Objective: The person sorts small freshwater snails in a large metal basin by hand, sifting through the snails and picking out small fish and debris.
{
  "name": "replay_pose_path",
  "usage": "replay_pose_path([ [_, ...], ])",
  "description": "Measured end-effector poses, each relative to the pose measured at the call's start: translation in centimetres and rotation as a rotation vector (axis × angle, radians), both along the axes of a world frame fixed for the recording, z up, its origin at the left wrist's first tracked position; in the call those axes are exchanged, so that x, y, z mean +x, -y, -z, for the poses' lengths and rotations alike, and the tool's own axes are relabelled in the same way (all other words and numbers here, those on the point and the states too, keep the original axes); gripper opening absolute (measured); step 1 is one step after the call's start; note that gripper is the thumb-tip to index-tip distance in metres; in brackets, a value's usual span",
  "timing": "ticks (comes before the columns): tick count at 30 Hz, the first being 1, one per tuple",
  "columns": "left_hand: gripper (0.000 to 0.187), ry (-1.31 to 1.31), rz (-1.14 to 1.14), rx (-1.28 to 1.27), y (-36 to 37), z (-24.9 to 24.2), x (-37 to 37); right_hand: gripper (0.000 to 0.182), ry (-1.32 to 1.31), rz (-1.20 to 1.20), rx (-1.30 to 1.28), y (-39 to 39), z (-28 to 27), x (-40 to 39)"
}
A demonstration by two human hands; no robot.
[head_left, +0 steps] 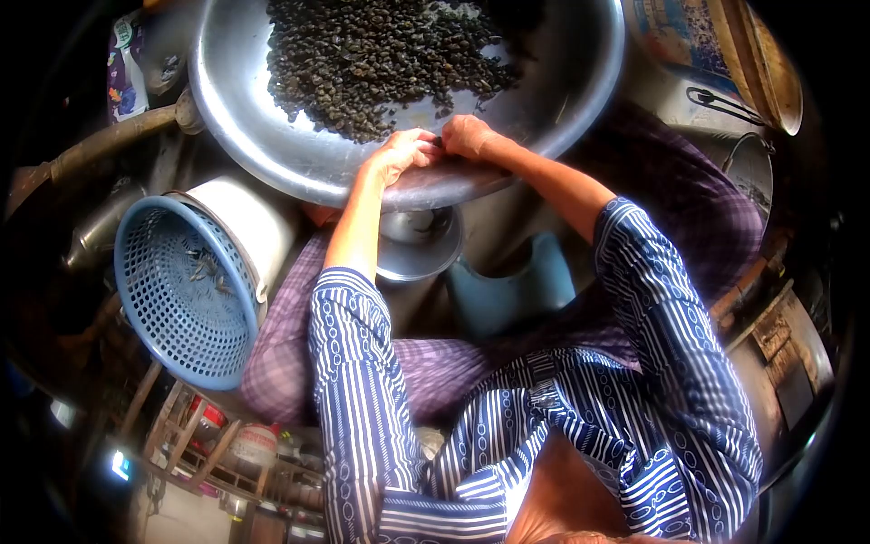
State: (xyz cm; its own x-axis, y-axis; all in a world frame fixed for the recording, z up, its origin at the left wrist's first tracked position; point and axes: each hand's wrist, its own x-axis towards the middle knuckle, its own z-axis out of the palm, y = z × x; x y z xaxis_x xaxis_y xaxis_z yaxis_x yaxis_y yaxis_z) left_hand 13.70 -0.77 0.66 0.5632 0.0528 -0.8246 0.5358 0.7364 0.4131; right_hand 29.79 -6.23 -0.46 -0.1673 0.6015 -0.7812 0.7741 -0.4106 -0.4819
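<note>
A wide metal basin (231, 118) holds a large heap of small dark snails (362, 68). Over its near rim, my left hand (405, 154) and my right hand (468, 136) meet with their fingers closed. Between the fingertips shows a tiny dark piece (439, 142), which looks like one of the snails. Both hands pinch at it, though the fingers cover most of it. A metal bowl (419, 263) sits lower down, partly under the basin's near rim and my left forearm.
To the left, a blue perforated basket (186, 290) with a few small bits inside leans on a white bucket (245, 222). A blue plastic stool (512, 286) stands between my legs. Metal pots and a handled pail (757, 177) are on the right. A wooden rack (195, 435) stands at the lower left.
</note>
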Motion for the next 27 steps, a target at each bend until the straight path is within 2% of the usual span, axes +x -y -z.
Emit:
replay_pose_path([
  [1,0.051,-0.002,-0.014,-0.029,-0.1,0.0,0.0,0.022,0.062,-0.032,0.068,0.1,0.4,0.0],
  [5,0.056,0.027,-0.015,-0.027,0.1,-0.2,-0.2,0.021,0.087,-0.115,0.069,0.2,1.7,0.5],
  [7,0.056,0.016,0.002,0.009,0.0,-0.6,-0.3,0.019,0.119,-0.290,0.204,0.4,1.8,0.8],
  [10,0.049,0.041,0.062,-0.043,-0.6,-1.2,-0.7,0.020,0.192,-0.412,0.276,0.3,1.6,1.1],
  [12,0.045,0.064,0.073,-0.052,-0.9,-1.3,-1.1,0.021,0.157,-0.353,0.274,0.2,1.0,1.9],
  [14,0.041,0.089,0.088,-0.054,-1.0,-1.6,-1.4,0.024,0.095,-0.143,0.201,0.0,0.3,2.5],
  [17,0.034,0.043,0.043,-0.083,-0.9,-3.2,-1.3,0.022,0.126,-0.124,0.316,-0.2,-0.5,3.3],
  [19,0.031,0.033,0.177,0.056,-0.9,-4.1,-1.4,0.021,0.138,-0.132,0.346,-0.6,-1.0,3.5],
  [27,0.030,0.132,0.190,0.362,0.2,-6.9,-3.9,0.021,0.037,-0.167,0.519,-1.9,-5.5,4.3],
])
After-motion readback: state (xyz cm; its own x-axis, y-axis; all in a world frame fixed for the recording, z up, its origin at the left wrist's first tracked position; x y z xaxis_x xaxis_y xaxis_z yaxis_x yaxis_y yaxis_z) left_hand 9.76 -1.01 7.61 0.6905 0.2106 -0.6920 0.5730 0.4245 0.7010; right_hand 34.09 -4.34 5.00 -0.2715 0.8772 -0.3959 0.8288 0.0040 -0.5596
